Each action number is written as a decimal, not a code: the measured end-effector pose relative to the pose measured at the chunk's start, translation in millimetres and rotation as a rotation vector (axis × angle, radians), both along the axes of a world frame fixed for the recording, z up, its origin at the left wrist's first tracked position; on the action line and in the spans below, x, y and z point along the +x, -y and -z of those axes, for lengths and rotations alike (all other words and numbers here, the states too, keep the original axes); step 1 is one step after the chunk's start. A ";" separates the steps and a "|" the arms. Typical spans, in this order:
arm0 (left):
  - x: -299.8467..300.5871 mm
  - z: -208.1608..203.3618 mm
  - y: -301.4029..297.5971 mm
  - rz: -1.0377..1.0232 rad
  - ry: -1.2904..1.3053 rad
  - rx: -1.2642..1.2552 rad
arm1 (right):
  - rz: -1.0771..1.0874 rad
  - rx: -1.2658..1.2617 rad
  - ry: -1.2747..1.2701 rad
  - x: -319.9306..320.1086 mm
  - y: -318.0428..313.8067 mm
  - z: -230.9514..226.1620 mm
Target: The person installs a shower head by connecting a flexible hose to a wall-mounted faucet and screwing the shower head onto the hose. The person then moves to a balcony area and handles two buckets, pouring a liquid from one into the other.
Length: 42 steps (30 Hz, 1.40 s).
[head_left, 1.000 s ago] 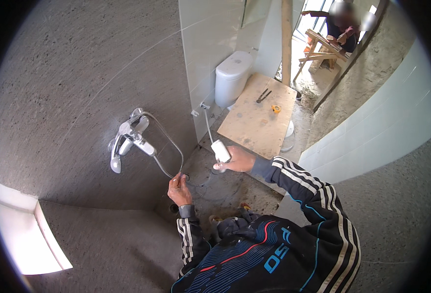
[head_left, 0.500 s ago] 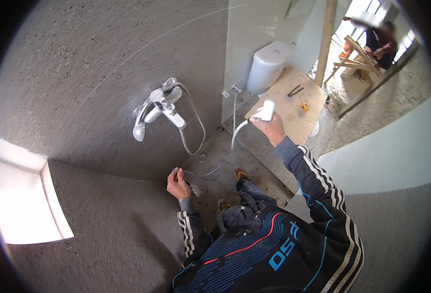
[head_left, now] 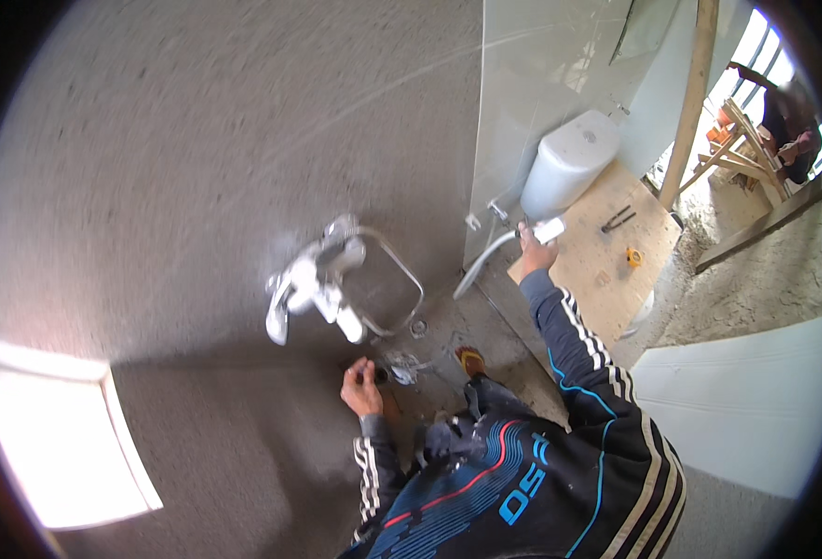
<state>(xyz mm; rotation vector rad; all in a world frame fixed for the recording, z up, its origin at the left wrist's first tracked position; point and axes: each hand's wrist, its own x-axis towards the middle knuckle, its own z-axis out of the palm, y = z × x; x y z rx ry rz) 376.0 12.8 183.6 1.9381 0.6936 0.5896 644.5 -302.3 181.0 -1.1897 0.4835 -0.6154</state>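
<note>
My right hand is closed around a white bidet sprayer, its head pointing away to the right. A pale hose curves down from that hand toward the floor. Lower and to the left, my left hand has its fingers pinched together. Whatever is between them is too small to make out. Crumpled clear plastic shows just right of this hand, and whether the two touch I cannot tell. Beyond my left hand, a chrome shower mixer is fixed to the grey wall, with a looping shower hose.
A plywood board lies below the white toilet tank, carrying dark pliers and a yellow tape measure. A small valve sits on the tiled wall. A floor drain is near my feet. Another person is by wooden trestles.
The head view has shifted, so the room sits lower and further right. My right hand has drawn in with the sprayer, which has turned. Clear plastic that trailed from my left hand now appears bunched beside it.
</note>
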 end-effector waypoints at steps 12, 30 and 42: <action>45.3 -5.7 42.1 -0.008 -0.346 0.087 | -0.045 0.010 -0.088 111.1 -34.8 142.7; 67.8 1.3 52.0 -0.018 -0.489 0.061 | 0.008 -0.074 -0.219 123.6 -25.5 158.3; 75.1 -4.2 58.0 -0.002 -0.451 0.011 | -0.181 -0.187 -0.293 129.6 -43.5 128.7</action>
